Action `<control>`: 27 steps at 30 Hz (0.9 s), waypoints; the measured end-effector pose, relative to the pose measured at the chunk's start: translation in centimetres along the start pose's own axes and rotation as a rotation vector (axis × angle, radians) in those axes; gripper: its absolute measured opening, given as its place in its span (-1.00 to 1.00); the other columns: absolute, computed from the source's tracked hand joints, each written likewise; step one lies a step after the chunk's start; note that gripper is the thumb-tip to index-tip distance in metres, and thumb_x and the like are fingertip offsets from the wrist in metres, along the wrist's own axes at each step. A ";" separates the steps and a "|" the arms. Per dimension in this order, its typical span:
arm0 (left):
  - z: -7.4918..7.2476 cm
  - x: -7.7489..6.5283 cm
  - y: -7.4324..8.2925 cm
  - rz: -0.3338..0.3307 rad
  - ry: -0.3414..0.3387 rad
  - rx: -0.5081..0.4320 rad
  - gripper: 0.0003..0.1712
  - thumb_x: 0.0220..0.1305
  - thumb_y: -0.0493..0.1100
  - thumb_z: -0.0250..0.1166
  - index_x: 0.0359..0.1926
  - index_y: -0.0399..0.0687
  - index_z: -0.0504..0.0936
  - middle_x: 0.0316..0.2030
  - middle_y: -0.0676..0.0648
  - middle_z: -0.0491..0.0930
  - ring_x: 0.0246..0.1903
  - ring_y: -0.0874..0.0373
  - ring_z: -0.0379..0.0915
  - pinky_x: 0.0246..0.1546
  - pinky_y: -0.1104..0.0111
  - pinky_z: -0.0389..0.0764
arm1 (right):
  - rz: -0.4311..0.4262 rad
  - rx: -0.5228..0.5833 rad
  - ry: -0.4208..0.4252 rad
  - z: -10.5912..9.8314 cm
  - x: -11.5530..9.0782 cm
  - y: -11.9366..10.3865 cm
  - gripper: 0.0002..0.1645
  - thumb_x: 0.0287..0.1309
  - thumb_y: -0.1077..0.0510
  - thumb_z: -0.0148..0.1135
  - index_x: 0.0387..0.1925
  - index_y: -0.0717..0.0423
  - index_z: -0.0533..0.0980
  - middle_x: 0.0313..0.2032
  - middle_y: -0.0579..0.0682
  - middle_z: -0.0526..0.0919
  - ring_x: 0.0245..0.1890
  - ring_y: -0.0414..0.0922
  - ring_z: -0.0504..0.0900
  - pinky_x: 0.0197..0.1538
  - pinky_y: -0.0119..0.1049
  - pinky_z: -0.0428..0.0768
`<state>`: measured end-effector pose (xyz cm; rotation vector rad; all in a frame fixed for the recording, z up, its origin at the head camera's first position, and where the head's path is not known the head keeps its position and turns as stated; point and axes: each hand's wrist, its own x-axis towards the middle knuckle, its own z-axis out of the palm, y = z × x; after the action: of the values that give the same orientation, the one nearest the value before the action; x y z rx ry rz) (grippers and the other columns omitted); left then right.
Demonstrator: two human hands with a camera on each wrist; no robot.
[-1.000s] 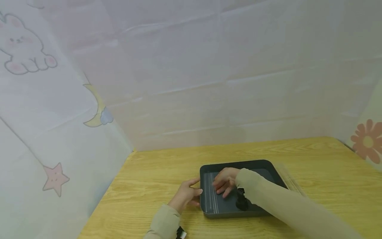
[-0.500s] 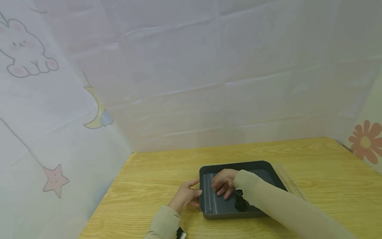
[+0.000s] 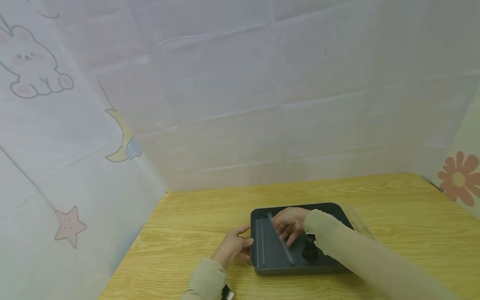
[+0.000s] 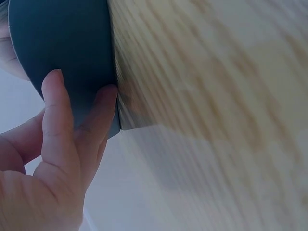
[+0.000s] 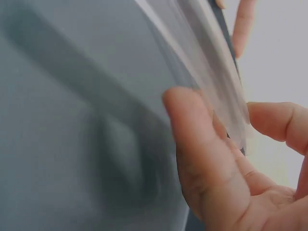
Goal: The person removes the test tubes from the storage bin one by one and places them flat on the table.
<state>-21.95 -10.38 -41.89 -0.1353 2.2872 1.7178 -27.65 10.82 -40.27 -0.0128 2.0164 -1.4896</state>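
A dark grey rectangular tray (image 3: 285, 270) lies on the table. My left hand (image 3: 234, 245) rests against its left wall; in the left wrist view straight fingers (image 4: 60, 125) touch the outer side. My right hand (image 3: 289, 223) is over the tray and pinches a clear tube (image 3: 286, 249) between thumb and finger. That tube slants, its rounded end toward the front wall. In the right wrist view the tube (image 5: 219, 72) is blurred, with the thumb in front of it. More clear tubes (image 3: 260, 243) lie along the tray's left side; their exact number is hard to tell.
Several thin clear tubes or rods (image 3: 361, 225) lie on the wooden table (image 3: 202, 216) just right of the tray, partly hidden by the right sleeve. A pale printed sheet (image 3: 240, 104) hangs behind the table.
My right hand has shifted slightly right and pulled one clear tube away from the others at the tray's left side, turning it slantwise. The left hand has stayed in place.
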 end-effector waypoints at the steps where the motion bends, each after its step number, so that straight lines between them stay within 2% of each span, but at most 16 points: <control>1: 0.0 0.0 0.0 0.000 0.001 0.000 -0.39 0.27 -0.44 0.22 0.34 -0.23 0.39 -0.21 -0.21 0.68 -0.39 0.04 0.65 -0.66 0.40 0.57 | -0.002 0.015 -0.003 -0.2 -0.2 0.0 -0.44 0.30 0.27 0.13 0.26 0.44 0.30 -0.15 0.29 0.54 -0.30 0.09 0.57 -0.25 0.04 0.67; 8: 0.1 0.0 0.1 -0.003 0.002 -0.004 -0.40 0.27 -0.46 0.20 0.34 -0.26 0.38 -0.19 -0.25 0.67 -0.38 0.04 0.65 -0.68 0.42 0.57 | -0.015 0.070 -0.037 -1.8 -0.9 -0.1 -0.39 0.37 0.22 0.03 0.33 0.44 0.18 -0.35 0.15 0.48 -0.46 -0.06 0.49 -0.37 -0.16 0.66; 15: 0.1 -0.1 0.2 0.010 -0.009 -0.009 -0.40 0.27 -0.48 0.18 0.34 -0.28 0.37 -0.17 -0.27 0.67 -0.35 0.00 0.66 -0.69 0.40 0.57 | -0.039 0.116 -0.042 -3.1 -1.9 0.2 -0.33 0.35 0.27 0.01 0.39 0.43 0.07 -0.31 0.14 0.45 -0.40 -0.06 0.50 -0.37 -0.19 0.65; 27: 0.1 -0.2 0.1 0.019 -0.024 -0.026 -0.39 0.28 -0.49 0.16 0.35 -0.32 0.34 -0.15 -0.28 0.66 -0.35 -0.03 0.67 -0.67 0.37 0.59 | -0.094 0.165 -0.010 -4.9 -3.7 1.0 -0.35 0.34 0.29 0.01 0.38 0.38 0.09 -0.36 0.05 0.50 -0.33 -0.04 0.55 -0.31 -0.14 0.64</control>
<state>-21.77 -10.23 -41.76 -0.0974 2.2573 1.7492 -26.69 16.76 -38.60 -0.0475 1.9022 -1.7068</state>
